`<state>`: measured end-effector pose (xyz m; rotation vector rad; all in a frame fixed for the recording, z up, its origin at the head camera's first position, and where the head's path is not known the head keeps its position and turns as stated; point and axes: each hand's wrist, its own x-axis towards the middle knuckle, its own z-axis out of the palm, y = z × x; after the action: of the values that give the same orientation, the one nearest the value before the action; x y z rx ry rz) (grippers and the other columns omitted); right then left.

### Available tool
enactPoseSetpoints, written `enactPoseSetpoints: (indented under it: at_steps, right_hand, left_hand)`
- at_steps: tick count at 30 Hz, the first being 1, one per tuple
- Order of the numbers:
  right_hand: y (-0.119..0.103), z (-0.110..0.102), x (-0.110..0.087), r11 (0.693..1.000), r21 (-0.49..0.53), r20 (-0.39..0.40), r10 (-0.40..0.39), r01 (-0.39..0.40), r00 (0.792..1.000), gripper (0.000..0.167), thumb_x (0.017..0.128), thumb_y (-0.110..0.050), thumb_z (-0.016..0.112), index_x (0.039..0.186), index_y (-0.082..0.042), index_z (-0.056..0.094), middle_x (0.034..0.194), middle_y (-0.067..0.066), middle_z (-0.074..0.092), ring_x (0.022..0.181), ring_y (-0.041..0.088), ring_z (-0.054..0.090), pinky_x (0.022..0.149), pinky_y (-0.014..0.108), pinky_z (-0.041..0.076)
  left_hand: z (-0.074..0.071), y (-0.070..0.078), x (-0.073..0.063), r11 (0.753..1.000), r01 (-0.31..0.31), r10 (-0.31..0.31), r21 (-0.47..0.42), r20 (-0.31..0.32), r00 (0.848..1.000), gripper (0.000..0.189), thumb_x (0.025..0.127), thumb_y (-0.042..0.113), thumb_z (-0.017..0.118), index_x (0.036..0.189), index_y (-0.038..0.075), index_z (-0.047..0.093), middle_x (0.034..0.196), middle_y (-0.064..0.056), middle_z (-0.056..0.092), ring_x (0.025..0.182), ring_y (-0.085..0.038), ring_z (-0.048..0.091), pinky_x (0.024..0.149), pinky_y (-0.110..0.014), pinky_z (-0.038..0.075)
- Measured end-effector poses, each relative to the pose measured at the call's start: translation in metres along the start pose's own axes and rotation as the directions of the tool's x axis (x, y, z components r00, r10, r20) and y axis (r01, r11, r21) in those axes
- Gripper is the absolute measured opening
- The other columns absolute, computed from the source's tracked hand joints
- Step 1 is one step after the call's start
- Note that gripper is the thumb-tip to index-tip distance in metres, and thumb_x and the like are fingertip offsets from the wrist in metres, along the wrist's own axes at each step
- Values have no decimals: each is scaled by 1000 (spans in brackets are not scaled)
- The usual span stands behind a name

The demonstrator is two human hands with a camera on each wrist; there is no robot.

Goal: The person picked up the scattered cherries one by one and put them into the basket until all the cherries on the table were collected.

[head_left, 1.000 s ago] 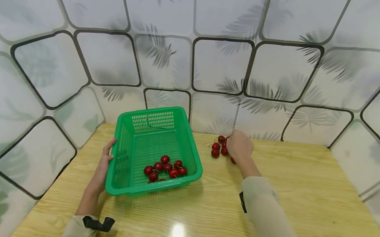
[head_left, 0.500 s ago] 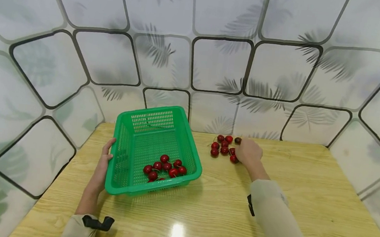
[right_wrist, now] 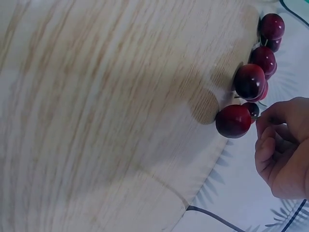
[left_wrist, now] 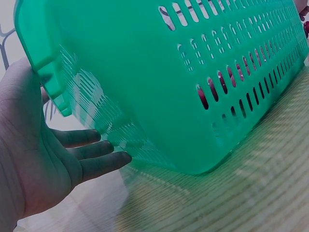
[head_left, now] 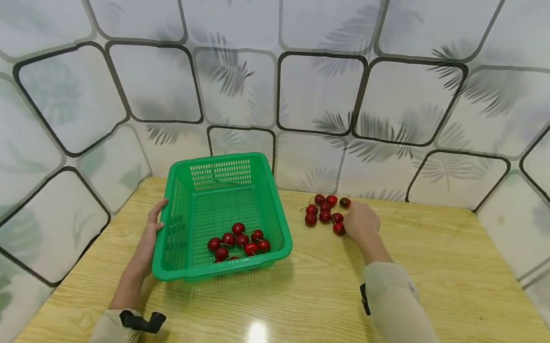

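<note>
On the left of the head view, my left hand (head_left: 146,244) holds a green plastic basket (head_left: 277,216) by its left rim. Several red cherries (head_left: 228,239) lie in the basket near its front wall. The left wrist view shows three fingers (left_wrist: 104,164) stretched along the basket's outer side; the rim partly hides the rest of the grip. At the back of the table, my right hand (head_left: 362,222) is beside a loose group of cherries (head_left: 325,217). Seen from the right wrist, its curled fingers pinch the stem of the nearest cherry (right_wrist: 233,121).
The wood-grain table (head_left: 311,309) ends against a patterned wall covering (head_left: 320,95) just behind the loose cherries. A dark cherry (head_left: 345,202) lies near the back edge. Bare wood shows between the basket and the loose cherries.
My right hand has moved right from above the loose cherries to their right side, uncovering several of them. During the last half second it has hardly moved. The left hand and basket stay put.
</note>
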<state>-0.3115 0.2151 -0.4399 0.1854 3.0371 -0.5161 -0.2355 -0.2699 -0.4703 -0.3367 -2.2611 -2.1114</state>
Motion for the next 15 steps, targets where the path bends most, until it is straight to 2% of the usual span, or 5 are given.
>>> enactPoseSetpoints:
  at_steps: [6,15]
  right_hand:
    - [-1,-5,0,1000,-18,11,2,-2,1000,21,93,-5,49,77,-2,61,85,18,65,72,28,61,54,38,47]
    - [1,-14,-1,1000,-29,-14,8,-8,1000,24,95,-3,43,106,7,63,97,26,66,81,37,66,58,44,52]
  left_hand:
    - [1,2,-1,1000,13,-13,7,-7,1000,55,108,24,19,160,23,3,163,-12,-4,127,-24,25,89,-21,39]
    - [2,3,0,1000,30,-30,0,-4,1000,56,107,23,19,160,24,1,163,-12,-5,129,-28,24,88,-21,39]
